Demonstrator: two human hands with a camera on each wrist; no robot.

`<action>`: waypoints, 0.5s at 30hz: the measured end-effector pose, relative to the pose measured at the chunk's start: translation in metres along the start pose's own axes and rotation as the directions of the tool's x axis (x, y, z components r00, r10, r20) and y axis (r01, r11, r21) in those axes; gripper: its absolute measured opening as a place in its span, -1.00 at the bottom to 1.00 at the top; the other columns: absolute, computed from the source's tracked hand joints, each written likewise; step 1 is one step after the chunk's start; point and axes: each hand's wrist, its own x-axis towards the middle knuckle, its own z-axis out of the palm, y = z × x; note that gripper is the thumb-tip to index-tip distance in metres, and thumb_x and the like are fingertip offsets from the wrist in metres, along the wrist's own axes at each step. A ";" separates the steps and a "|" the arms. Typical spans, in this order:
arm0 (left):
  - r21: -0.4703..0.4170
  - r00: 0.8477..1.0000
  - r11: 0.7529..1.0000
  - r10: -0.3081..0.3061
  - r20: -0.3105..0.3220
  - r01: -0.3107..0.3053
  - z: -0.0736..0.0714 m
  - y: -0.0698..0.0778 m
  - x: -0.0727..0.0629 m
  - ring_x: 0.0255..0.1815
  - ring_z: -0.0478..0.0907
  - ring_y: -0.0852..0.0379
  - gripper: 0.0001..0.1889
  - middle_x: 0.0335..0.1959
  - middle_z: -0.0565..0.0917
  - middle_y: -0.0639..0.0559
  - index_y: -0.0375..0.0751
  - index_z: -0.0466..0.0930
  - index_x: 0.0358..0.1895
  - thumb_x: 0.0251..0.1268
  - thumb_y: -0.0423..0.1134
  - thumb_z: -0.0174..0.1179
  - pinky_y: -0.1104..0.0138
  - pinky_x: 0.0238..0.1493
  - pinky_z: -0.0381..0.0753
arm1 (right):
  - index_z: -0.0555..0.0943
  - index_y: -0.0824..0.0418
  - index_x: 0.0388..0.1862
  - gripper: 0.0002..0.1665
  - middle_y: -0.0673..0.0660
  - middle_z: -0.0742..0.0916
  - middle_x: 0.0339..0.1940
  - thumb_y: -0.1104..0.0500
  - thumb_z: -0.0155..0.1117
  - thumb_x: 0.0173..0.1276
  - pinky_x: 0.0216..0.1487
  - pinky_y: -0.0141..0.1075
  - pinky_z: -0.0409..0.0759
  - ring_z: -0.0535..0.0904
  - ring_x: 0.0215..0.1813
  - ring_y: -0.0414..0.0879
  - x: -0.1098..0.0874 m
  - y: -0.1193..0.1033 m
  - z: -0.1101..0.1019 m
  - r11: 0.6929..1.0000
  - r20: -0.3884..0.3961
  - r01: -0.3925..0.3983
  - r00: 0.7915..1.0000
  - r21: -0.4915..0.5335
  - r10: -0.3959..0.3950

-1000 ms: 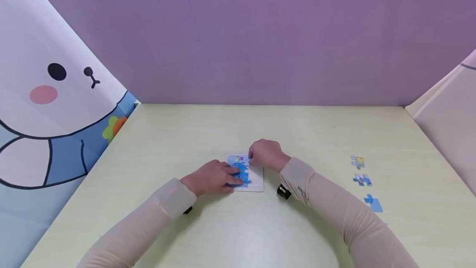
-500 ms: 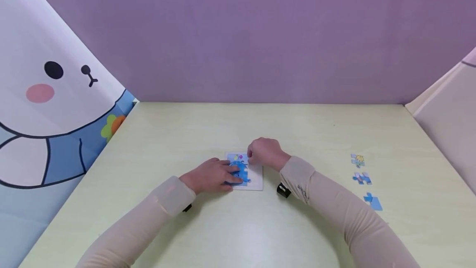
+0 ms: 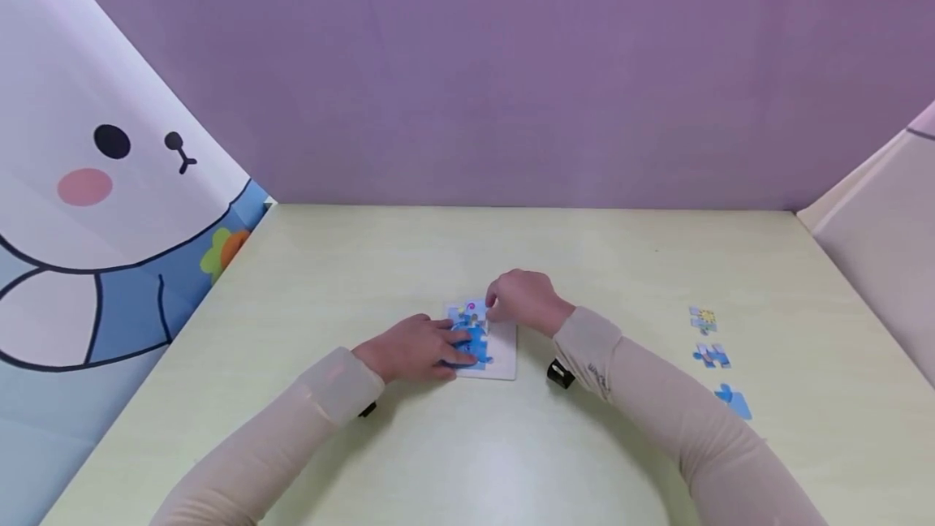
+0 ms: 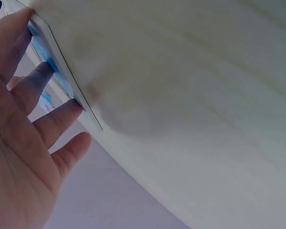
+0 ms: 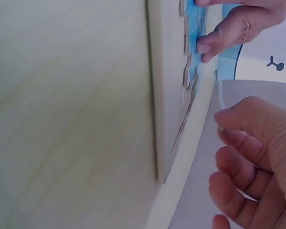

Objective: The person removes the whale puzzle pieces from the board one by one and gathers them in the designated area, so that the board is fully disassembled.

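A small jigsaw board (image 3: 504, 355) lies mid-table, its left part filled with blue picture pieces and its right part bare white. My left hand (image 3: 415, 347) rests on it from the left, fingers spread and fairly straight on the blue pieces; the left wrist view shows the fingertips (image 4: 75, 105) at the board's edge. Over the top right of the board, my right hand (image 3: 527, 299) pinches a jigsaw piece (image 3: 476, 309) between thumb and finger. In the right wrist view this piece (image 5: 221, 95) appears edge-on, thin and lifted off the board.
Towards the right of the table lie a piece group with a yellow sun (image 3: 704, 319), a pink-and-blue group (image 3: 712, 355) and a plain blue group (image 3: 734, 401). A purple partition (image 3: 511, 79) stands behind the table; a cartoon-printed cloth (image 3: 131, 226) hangs at the left.
The piece at the top of the picture lay flat in the board earlier; now it is raised and shifted in my right hand's pinch. My left hand stays in place.
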 end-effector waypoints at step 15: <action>0.062 0.999 0.998 -0.016 0.039 0.013 0.001 0.006 0.007 0.29 0.40 -0.14 -0.57 0.30 0.46 0.02 0.17 0.50 0.27 0.34 -0.02 0.17 0.12 0.12 0.50 | 0.76 0.12 -0.17 -0.76 -0.04 0.75 -0.35 0.07 0.33 0.24 -0.40 -0.35 0.47 0.52 -0.41 -0.22 -0.019 0.041 0.005 0.997 -0.109 0.044 0.993 0.067 -0.037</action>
